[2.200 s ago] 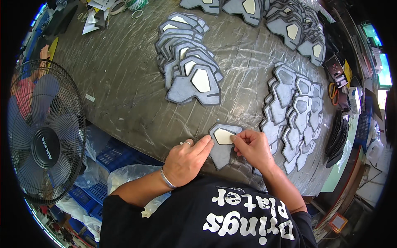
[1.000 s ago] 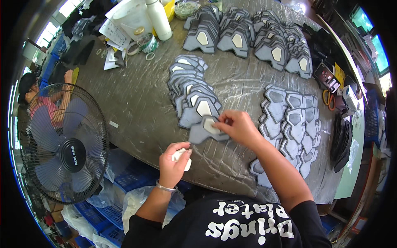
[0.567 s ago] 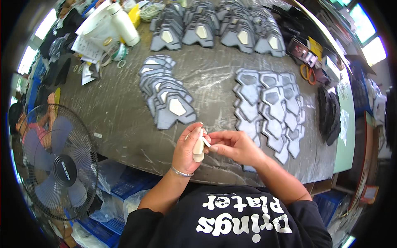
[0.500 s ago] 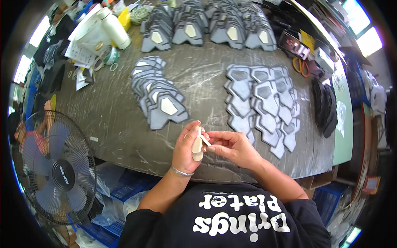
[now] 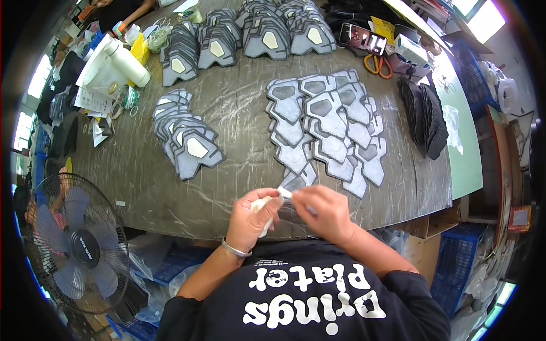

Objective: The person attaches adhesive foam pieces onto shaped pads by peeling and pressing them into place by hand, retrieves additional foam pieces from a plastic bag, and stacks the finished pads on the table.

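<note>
My left hand [image 5: 250, 219] is closed around several cream-coloured flat pads [image 5: 262, 209] at the table's near edge. By its fingertips a small white piece [image 5: 285, 194] sticks up; whether it is a pad or a strip of backing, I cannot tell. My right hand [image 5: 325, 213] pinches at that piece, its fingers slightly smeared by motion. Just beyond the hands lie overlapping grey shaped panels [image 5: 327, 122] with bare dark-grey centres. To the left, a fanned row of similar panels [image 5: 185, 142] carries cream pads on them.
More padded panels [image 5: 267, 42] stand in rows at the back. Orange-handled scissors [image 5: 378, 66], a phone [image 5: 363, 38] and black pieces [image 5: 422, 119] are on the right. A white bottle [image 5: 128, 63] stands back left, a fan [image 5: 79, 244] near left. Another person's arm [image 5: 139, 12] shows far left.
My view has turned right, so the table's things sit farther left. The white piece has come up to my left fingertips, and my right hand is now more curled.
</note>
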Available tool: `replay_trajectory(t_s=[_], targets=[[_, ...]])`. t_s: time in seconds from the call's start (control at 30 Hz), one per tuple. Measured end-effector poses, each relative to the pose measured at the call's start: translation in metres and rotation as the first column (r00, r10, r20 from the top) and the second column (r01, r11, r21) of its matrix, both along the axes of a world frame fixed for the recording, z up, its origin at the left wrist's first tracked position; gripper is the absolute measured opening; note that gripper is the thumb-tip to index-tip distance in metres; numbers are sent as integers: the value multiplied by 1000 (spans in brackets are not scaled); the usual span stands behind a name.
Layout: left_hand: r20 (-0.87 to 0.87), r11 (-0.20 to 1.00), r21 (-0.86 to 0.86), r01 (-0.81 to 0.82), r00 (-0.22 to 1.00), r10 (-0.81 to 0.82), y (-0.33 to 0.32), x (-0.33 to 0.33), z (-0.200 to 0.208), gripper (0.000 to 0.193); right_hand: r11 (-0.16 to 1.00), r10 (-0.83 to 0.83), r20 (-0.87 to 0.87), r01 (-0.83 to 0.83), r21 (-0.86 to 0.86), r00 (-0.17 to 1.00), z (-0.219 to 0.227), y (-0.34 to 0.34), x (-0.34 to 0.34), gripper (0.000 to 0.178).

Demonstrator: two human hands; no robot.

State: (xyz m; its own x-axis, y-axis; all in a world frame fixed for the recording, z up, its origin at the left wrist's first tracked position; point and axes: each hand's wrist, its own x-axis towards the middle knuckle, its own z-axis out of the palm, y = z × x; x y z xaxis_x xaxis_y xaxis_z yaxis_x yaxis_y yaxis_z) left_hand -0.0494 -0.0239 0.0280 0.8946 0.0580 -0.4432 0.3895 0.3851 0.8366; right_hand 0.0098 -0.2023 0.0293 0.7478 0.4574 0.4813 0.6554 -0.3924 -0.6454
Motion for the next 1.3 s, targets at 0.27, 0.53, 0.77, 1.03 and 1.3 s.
replay_trajectory(t_s=[0.27,0.53,0.77,1.03,1.3], targets=[[-135,977,70,200,973,-189,-1,2,-1,25,994,79,-884,31,105,460,-9,-29,1,22],[233,711,703,-16,950,-209,7,8,-32,27,991,-133,-754,96,-93,643,-10,-47,12,19],[277,531,839,-122,935,-223,11,8,-29,31,985,147,-980,65,157,132,-14,-38,-5,18],[141,197,980,-28,796,-589,12,-3,-24,30,997,-66,-908,-4,-74,414,-11,-25,32,17],[159,167,983,-70,778,-608,17,-7,-36,28,956,-24,-896,-252,-150,443,-6,5,55,22]])
